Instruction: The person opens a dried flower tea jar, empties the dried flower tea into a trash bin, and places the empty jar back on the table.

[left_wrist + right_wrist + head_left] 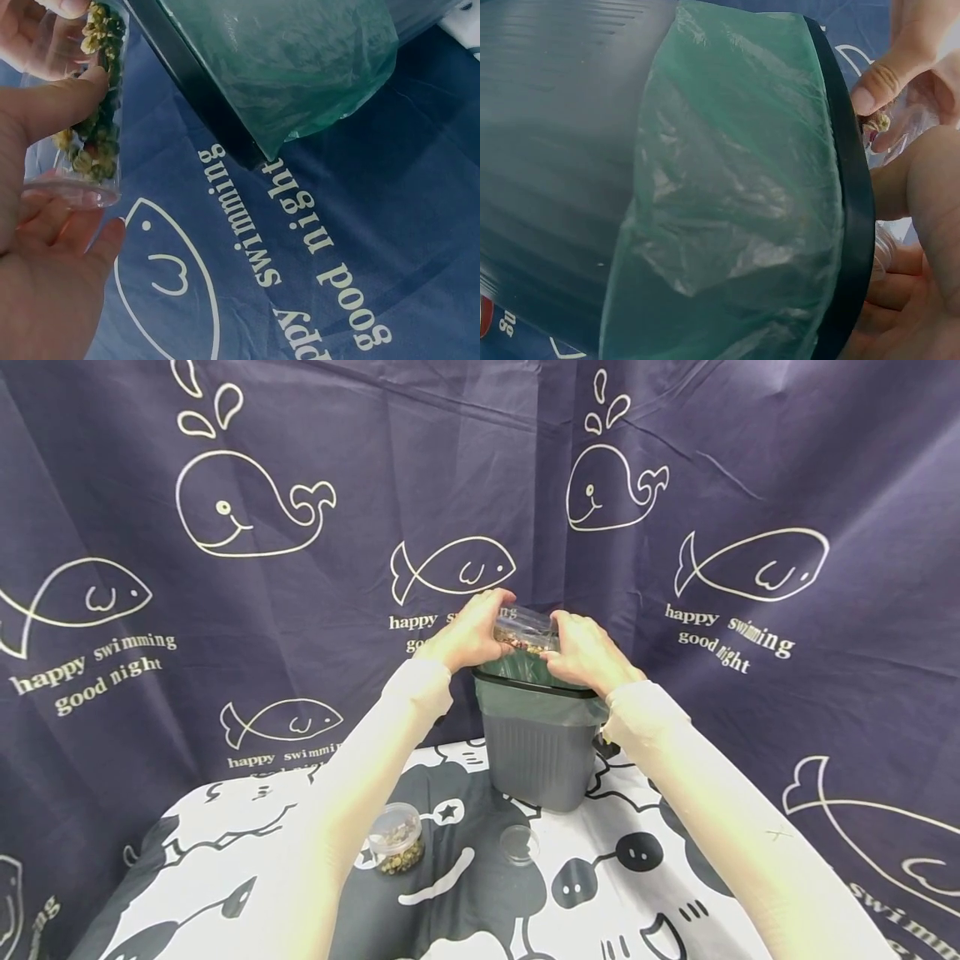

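Above the bin, my left hand (472, 635) and right hand (587, 652) grip a clear plastic jar (527, 620) lying on its side, one at each end. Dried flowers (101, 142), yellow-green with some reddish bits, lie along the jar's lower side in the left wrist view. My left thumb presses on the jar's wall there. Below the jar stands a grey bin (542, 760) with a green bag (536, 700) folded over its black rim (855, 202). From the right wrist view, the rim hides part of the jar and of my right fingers.
A second clear jar (397, 852) with dried flowers stands on the patterned cloth (615, 910), left of the bin. Nearer the bin lies a round clear lid (519, 844). Dark blue curtains (450, 460) with whales and fish rise close behind the bin.
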The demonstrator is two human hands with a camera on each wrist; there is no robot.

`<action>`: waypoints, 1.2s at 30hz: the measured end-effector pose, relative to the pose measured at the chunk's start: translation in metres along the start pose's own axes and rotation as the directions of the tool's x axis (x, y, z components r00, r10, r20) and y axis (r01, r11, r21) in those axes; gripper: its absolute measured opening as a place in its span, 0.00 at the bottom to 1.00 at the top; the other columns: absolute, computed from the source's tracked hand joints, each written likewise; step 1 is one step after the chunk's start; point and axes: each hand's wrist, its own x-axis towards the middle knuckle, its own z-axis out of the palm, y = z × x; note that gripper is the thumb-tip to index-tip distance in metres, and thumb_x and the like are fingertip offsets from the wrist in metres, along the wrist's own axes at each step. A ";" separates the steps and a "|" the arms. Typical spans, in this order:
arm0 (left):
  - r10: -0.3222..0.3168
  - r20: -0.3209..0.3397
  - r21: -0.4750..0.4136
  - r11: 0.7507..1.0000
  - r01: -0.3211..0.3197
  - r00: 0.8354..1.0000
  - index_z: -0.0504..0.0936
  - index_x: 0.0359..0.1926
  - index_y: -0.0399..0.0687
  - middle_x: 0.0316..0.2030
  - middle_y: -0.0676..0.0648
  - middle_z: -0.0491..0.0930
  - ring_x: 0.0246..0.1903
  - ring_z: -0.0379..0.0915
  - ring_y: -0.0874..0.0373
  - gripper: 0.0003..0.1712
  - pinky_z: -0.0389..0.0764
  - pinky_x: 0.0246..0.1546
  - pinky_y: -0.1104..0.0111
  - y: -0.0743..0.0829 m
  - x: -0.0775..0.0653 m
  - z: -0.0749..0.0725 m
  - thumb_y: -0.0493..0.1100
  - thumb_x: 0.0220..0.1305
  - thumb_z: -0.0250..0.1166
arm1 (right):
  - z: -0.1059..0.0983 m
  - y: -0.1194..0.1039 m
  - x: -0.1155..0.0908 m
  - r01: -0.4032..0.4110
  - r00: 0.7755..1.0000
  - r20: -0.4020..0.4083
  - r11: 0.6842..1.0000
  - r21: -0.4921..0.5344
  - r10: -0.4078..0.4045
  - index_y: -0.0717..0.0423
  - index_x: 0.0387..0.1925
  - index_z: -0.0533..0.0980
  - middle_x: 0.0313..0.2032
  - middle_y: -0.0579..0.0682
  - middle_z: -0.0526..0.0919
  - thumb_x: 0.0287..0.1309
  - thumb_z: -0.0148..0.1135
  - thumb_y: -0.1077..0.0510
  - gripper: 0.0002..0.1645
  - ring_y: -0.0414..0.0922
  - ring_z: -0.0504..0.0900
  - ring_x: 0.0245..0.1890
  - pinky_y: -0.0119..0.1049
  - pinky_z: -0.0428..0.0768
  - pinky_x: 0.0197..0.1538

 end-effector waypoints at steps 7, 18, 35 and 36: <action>0.018 -0.003 -0.056 0.998 -0.019 1.000 0.67 0.70 0.38 0.66 0.41 0.72 0.68 0.67 0.47 0.46 0.63 0.71 0.62 -0.002 0.000 -0.003 0.41 0.54 0.78 | -0.003 0.001 -0.002 -0.008 1.000 0.021 1.000 0.003 0.008 0.62 0.60 0.70 0.51 0.63 0.81 0.60 0.66 0.51 0.31 0.60 0.80 0.50 0.56 0.76 0.55; 0.025 -0.003 -0.106 0.994 -0.025 1.000 0.66 0.71 0.35 0.66 0.39 0.72 0.65 0.68 0.47 0.45 0.66 0.69 0.60 0.000 -0.001 -0.005 0.41 0.56 0.77 | -0.003 0.003 -0.002 -0.027 0.999 0.034 1.000 0.005 0.027 0.61 0.61 0.71 0.47 0.62 0.83 0.58 0.65 0.48 0.33 0.59 0.82 0.46 0.55 0.78 0.51; 0.037 0.022 -0.095 0.995 -0.034 0.999 0.57 0.78 0.35 0.69 0.38 0.69 0.70 0.64 0.47 0.51 0.61 0.73 0.62 0.002 0.001 -0.004 0.38 0.58 0.73 | 0.001 0.002 -0.004 -0.092 0.990 0.109 0.995 0.027 0.088 0.61 0.67 0.67 0.56 0.66 0.81 0.64 0.62 0.41 0.39 0.61 0.81 0.55 0.58 0.77 0.58; 0.037 0.021 -0.103 0.994 -0.034 0.999 0.57 0.78 0.35 0.69 0.38 0.68 0.70 0.63 0.47 0.51 0.61 0.73 0.62 0.002 0.001 -0.004 0.38 0.58 0.73 | 0.001 0.002 -0.004 -0.096 0.989 0.112 0.995 0.030 0.092 0.60 0.67 0.67 0.56 0.66 0.81 0.64 0.62 0.40 0.40 0.62 0.81 0.56 0.58 0.77 0.59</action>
